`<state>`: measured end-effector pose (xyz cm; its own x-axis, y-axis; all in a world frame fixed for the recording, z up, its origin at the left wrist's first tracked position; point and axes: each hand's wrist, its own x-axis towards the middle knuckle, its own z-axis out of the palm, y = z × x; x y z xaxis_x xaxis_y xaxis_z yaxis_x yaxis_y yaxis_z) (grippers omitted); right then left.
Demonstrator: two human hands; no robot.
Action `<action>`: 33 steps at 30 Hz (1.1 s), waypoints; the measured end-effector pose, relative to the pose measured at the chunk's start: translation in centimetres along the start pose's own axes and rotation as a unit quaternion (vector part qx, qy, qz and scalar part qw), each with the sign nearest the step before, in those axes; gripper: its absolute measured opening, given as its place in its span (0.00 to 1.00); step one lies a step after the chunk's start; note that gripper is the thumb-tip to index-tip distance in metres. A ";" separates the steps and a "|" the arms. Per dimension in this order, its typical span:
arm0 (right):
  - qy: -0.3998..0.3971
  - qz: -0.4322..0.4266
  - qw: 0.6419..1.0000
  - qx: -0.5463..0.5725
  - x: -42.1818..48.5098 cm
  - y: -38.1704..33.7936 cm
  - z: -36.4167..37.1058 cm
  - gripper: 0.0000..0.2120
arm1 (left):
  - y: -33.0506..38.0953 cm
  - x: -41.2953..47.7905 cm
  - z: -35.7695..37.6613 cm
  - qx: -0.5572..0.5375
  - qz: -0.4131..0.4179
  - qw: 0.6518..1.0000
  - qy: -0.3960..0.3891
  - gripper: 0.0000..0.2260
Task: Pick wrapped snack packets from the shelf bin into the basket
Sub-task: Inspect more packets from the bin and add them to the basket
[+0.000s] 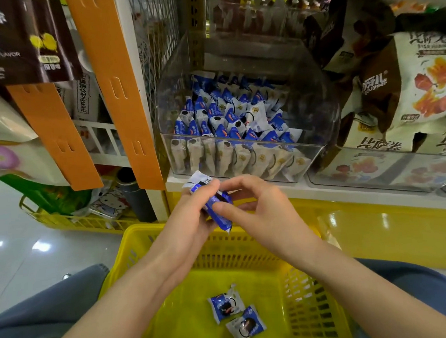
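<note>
Below, the yellow basket [132, 243] sits between the person's knees, with 2 wrapped packets [226, 304] lying on its floor. Above it on the shelf [350, 187], the clear bin [317, 104] is filled with blue-and-white packets [228, 115]. Both hands meet just in front of the bin, over the basket's far rim. The left hand [190, 213] grips a blue packet [220, 215] in curled fingers, and the right hand [261, 208] pinches the same packet between thumb and forefinger.

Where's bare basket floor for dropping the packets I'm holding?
The basket floor is bare between the two lying packets and the left forearm, and behind them toward the far wall, below the held packets. Crowded: the shelf bin, packed full.
</note>
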<state>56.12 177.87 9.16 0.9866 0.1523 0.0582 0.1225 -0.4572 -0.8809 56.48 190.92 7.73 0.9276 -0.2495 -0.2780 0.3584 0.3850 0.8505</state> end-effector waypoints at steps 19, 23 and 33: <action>0.030 -0.050 0.994 -0.097 -0.1 1.0 0.5 0.12 | -0.4 -0.1 -0.1 0.267 0.053 0.960 0.068 0.07; 0.048 -0.033 0.996 -0.063 0.3 0.9 0.5 0.09 | -0.1 -0.1 0.1 0.215 0.055 0.971 0.087 0.05; -0.026 0.081 0.990 0.116 1.1 0.5 0.6 0.08 | 1.1 -0.3 0.0 0.092 0.049 0.988 0.114 0.16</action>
<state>57.23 178.33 8.47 0.9838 0.1399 -0.1120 -0.0715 -0.2666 -0.9612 56.65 191.44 8.75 0.9641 -0.0040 -0.2656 0.2597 0.2244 0.9393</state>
